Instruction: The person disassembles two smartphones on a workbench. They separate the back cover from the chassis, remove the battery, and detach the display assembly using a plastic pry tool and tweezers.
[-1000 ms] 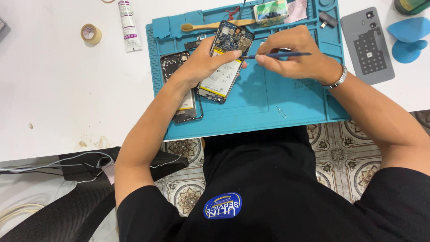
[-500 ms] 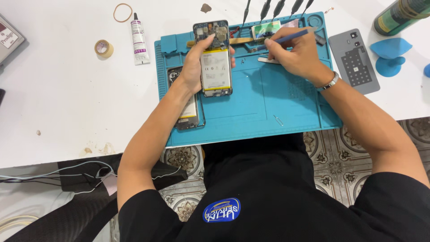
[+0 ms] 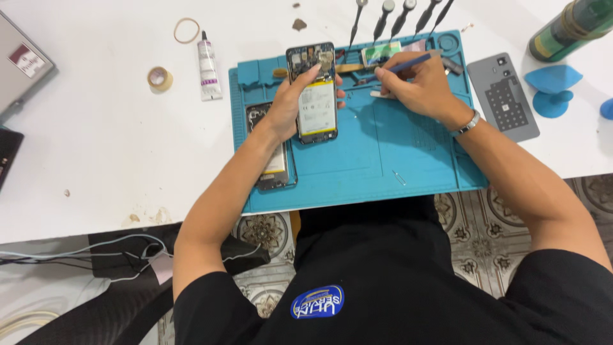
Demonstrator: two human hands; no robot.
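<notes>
Since the earlier frames, the opened phone [image 3: 313, 92] has been lifted upright from a tilt and the right hand has travelled to the mat's upper edge. White table [image 3: 102, 147] carries a blue repair mat [image 3: 383, 160] — the largest item on it. On the mat's left part lies a second phone [image 3: 271, 169], partly under the forearm. Left hand [image 3: 287, 105] grasps the opened phone from its left side, back cover off, battery showing, held over the mat's upper middle. Right hand [image 3: 418, 86] is closed in a pen grip on a thin blue-handled tool [image 3: 399, 66], tip toward the mat's top tray. A grey back cover [image 3: 504, 96] lies just right of the mat; a glue tube [image 3: 206, 67] and tape roll [image 3: 159, 78] lie left — well apart.
</notes>
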